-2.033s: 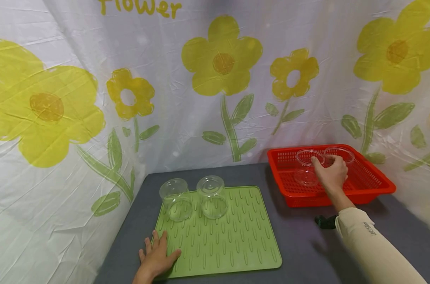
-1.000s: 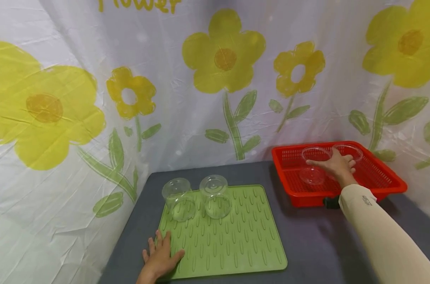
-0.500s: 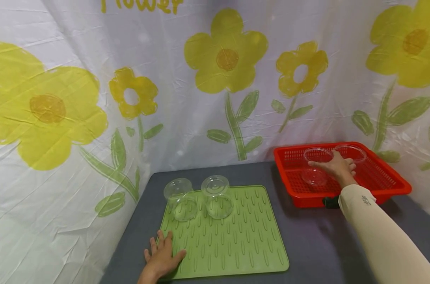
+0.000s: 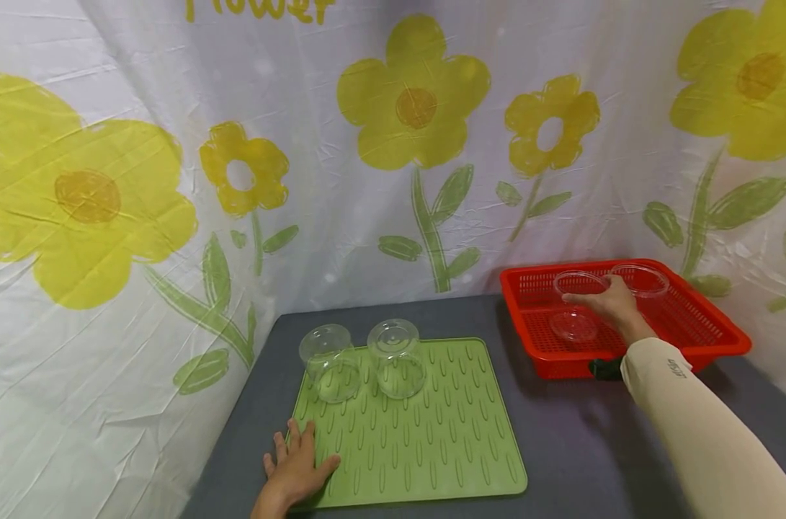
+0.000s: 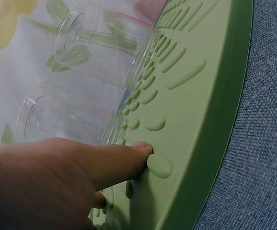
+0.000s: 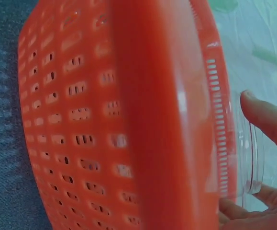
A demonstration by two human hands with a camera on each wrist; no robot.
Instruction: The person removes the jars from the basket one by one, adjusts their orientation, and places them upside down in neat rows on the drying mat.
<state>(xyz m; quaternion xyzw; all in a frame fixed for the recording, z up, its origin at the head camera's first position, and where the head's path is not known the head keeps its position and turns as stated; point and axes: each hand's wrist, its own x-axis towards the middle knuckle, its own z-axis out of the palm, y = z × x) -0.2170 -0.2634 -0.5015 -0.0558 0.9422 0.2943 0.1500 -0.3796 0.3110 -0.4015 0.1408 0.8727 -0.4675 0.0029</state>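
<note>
My left hand (image 4: 295, 468) lies spread on the near left corner of a green ridged mat (image 4: 431, 447); in the left wrist view its thumb (image 5: 124, 160) presses on the mat's surface. Two clear round plastic containers (image 4: 331, 364) (image 4: 395, 360) stand on the mat's back left part, closed ends up. At the right, my right hand (image 4: 616, 303) reaches into a red plastic basket (image 4: 542, 364), beside a clear container (image 4: 570, 328) with its rim upward. In the right wrist view the thumb (image 6: 262, 112) and fingers stand apart on either side of its rim (image 6: 253, 158).
Another clear container (image 4: 642, 281) sits in the basket behind my right hand. A dark strap (image 4: 606, 369) shows at the right wrist, close to the basket's front edge. The grey table (image 4: 483, 321) meets a flower-printed white cloth (image 4: 328, 238) at the back and sides.
My right hand moved further over the basket and its thumb spread away from the fingers; since half a second ago the fingers have dipped lower beside the container. My left hand stayed on the mat.
</note>
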